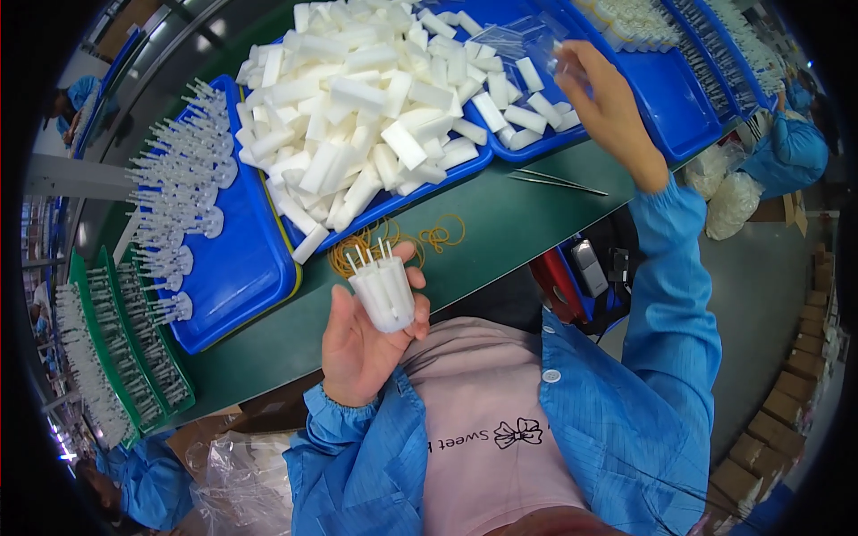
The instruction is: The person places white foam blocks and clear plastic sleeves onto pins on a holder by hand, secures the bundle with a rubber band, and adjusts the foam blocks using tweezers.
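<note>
My left hand [362, 344] is closed around a white rounded part [384, 295] with several thin white rods standing up from its top. It holds the part upright above the front edge of the green table. My right hand [601, 103] is raised over a blue tray [536, 152], thumb and fingertips drawn together; whatever they pinch is too small and glassy to make out. Thin clear plastic pieces [509, 40] lie in that tray beside several white foam blocks [527, 119]. A large heap of similar white blocks [357, 116] fills the tray left of it.
Tweezers [559, 183] and yellowish rubber bands [438, 234] lie on the green table [474, 259]. A left blue tray [237, 268] holds rows of clear stemmed parts [183, 170]; green racks [134, 357] stand beside it. Another blue tray [675, 107] is at right. Other people [786, 147] sit nearby.
</note>
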Action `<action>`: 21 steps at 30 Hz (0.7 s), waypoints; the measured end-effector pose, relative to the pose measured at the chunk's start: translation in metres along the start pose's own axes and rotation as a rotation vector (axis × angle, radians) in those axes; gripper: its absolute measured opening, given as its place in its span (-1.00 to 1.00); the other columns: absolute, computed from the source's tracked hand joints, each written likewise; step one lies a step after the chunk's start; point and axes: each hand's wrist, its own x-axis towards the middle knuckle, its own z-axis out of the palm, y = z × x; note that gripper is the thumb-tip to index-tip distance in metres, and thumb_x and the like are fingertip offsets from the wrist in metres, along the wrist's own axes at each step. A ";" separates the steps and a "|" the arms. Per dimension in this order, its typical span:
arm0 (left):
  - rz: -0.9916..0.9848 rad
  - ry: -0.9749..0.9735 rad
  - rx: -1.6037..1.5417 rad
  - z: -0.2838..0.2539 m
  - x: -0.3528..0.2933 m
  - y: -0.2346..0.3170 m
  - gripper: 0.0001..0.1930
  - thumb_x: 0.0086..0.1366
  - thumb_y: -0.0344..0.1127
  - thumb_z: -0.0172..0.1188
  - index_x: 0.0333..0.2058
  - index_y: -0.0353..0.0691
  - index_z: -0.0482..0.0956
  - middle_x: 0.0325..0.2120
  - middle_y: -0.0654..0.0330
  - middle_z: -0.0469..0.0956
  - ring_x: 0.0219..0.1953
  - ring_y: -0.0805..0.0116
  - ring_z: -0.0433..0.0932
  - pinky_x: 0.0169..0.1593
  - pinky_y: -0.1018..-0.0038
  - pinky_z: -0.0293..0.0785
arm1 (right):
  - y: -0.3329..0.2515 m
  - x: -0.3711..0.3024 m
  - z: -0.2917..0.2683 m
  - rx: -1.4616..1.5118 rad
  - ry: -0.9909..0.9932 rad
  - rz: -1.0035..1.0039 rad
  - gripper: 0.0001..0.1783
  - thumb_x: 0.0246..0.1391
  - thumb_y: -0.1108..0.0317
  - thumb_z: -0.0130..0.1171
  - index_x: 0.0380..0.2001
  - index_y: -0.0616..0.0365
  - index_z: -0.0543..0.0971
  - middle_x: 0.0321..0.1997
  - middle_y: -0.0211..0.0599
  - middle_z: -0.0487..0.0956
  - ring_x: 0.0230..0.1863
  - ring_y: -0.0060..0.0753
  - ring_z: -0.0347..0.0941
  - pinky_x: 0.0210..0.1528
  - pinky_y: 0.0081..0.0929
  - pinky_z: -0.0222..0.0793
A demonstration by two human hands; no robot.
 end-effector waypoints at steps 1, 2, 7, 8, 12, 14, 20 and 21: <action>0.012 0.017 -0.005 0.000 0.001 0.001 -0.29 0.37 0.12 -0.22 0.24 -0.39 0.00 -0.08 0.03 0.35 -0.23 0.23 0.41 -0.22 0.40 0.37 | -0.021 -0.008 -0.003 0.010 -0.049 -0.058 -0.73 -0.01 0.49 0.11 -0.19 0.18 0.39 -0.21 -0.13 0.48 -0.18 -0.02 0.41 -0.20 -0.24 0.34; 0.010 0.031 0.056 0.001 0.002 0.002 -0.29 0.36 0.10 -0.20 0.24 -0.39 0.00 -0.08 0.04 0.36 -0.21 0.23 0.41 -0.21 0.40 0.37 | -0.040 -0.019 -0.003 0.022 -0.095 -0.115 -0.71 -0.03 0.51 0.12 -0.18 0.17 0.40 -0.23 -0.14 0.47 -0.19 -0.02 0.41 -0.22 -0.24 0.33; -0.027 0.079 0.260 0.005 0.004 0.001 -0.29 0.35 0.08 -0.11 0.24 -0.37 -0.01 -0.09 0.06 0.36 -0.20 0.23 0.40 -0.22 0.41 0.41 | -0.089 -0.066 0.023 -0.175 -0.318 -0.232 -0.70 -0.09 0.51 0.06 -0.19 0.13 0.42 -0.27 -0.26 0.42 -0.24 -0.22 0.35 -0.15 -0.33 0.26; -0.029 0.086 0.260 0.005 0.004 0.000 -0.29 0.35 0.08 -0.11 0.24 -0.37 -0.01 -0.09 0.06 0.36 -0.20 0.23 0.40 -0.22 0.41 0.41 | -0.090 -0.074 0.029 -0.322 -0.331 -0.264 -0.71 -0.08 0.48 0.03 -0.19 0.13 0.42 -0.25 -0.30 0.42 -0.23 -0.26 0.34 -0.12 -0.35 0.25; 0.011 0.146 0.349 0.000 0.001 -0.002 -0.25 0.31 0.17 -0.11 0.23 -0.35 0.03 -0.11 0.08 0.40 -0.23 0.25 0.42 -0.24 0.43 0.41 | -0.092 -0.078 0.034 -0.460 -0.299 -0.301 -0.67 -0.10 0.43 0.07 -0.16 0.10 0.43 -0.16 -0.36 0.41 -0.12 -0.33 0.35 -0.08 -0.39 0.24; 0.031 0.162 0.304 -0.004 -0.001 0.000 -0.23 0.30 0.19 -0.12 0.23 -0.35 0.03 -0.11 0.08 0.41 -0.24 0.25 0.42 -0.24 0.44 0.41 | -0.100 -0.075 0.027 -0.417 -0.308 -0.273 -0.66 -0.11 0.45 0.11 -0.17 0.10 0.43 -0.16 -0.35 0.43 -0.14 -0.33 0.36 -0.09 -0.39 0.24; 0.041 0.109 0.179 0.001 0.001 -0.001 -0.33 0.37 0.14 -0.22 0.21 -0.31 0.09 -0.02 0.03 0.38 -0.19 0.30 0.46 -0.21 0.42 0.44 | -0.090 -0.077 0.006 -0.107 -0.267 -0.121 -0.75 -0.05 0.45 0.19 -0.25 0.11 0.44 -0.33 -0.38 0.48 -0.38 -0.37 0.40 -0.26 -0.44 0.29; 0.039 0.104 0.170 0.003 0.002 -0.002 -0.34 0.37 0.13 -0.23 0.22 -0.31 0.08 -0.02 0.03 0.38 -0.19 0.30 0.45 -0.20 0.42 0.44 | -0.097 -0.075 -0.001 0.198 -0.272 0.166 -0.81 -0.01 0.41 0.19 -0.29 0.13 0.44 -0.35 -0.40 0.45 -0.39 -0.44 0.37 -0.28 -0.48 0.27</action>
